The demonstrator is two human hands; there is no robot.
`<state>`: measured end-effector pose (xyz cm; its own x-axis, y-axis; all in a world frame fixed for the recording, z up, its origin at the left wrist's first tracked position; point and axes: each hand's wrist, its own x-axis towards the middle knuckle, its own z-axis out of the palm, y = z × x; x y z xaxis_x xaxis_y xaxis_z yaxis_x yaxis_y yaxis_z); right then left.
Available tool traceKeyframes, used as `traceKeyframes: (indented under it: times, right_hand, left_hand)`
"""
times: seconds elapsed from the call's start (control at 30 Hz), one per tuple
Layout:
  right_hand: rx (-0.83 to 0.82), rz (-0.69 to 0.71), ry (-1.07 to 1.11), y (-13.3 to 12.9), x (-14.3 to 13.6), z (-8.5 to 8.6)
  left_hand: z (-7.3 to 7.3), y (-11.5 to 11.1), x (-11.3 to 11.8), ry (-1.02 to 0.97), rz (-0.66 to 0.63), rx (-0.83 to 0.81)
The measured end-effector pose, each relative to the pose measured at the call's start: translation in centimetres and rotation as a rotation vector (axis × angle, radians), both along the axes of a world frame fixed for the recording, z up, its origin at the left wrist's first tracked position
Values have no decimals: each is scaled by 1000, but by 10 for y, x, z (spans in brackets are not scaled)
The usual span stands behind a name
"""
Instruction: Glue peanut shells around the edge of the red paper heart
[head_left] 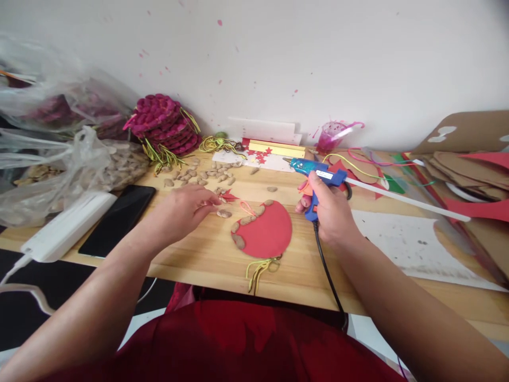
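My right hand [326, 209] is wrapped round the handle of a blue hot glue gun [306, 167], its nozzle pointing left and a long white glue stick [405, 199] coming out of its back. My left hand [185, 212] hovers low over the table with bent fingers, their tips just beside a peanut [225, 214]; I see nothing held in them. Between the hands lies a red round card [270, 231] with several peanuts [238, 241] along its left and upper edge. An orange loop [247, 208] shows at its top, and yellow-green strings [258, 270] hang at its bottom.
Loose peanuts [217, 172] are scattered at the back. A stack of magenta peanut-covered discs [163, 124], plastic bags [71, 164], a black phone [119, 220] and a white power strip [67, 225] stand left. Stained paper [413, 246] and cardboard pieces [457, 172] lie right. A black cord [328, 270] trails down.
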<state>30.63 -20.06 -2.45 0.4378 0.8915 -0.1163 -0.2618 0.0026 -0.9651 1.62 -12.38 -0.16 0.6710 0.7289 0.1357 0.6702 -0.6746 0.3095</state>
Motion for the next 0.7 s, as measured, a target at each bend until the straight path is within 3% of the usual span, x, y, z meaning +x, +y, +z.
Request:
traceKeyframes:
  times: [0.2, 0.37, 0.47, 0.57, 0.7]
  right_hand:
    - [14, -14, -2, 1, 0, -2]
    - [-28, 16, -21, 1, 2, -2]
    - [-30, 18, -27, 0, 2, -1]
    - [-36, 8, -25, -1, 1, 0]
    - [-29, 11, -22, -1, 1, 0]
  left_hand:
    - [-2, -10, 5, 54, 30, -88]
    - [3, -15, -5, 152, 49, -191]
    - [3, -16, -9, 45, 8, -205]
    - [-2, -13, -6, -66, -76, -108]
    - [-9, -6, -3, -49, -186, -59]
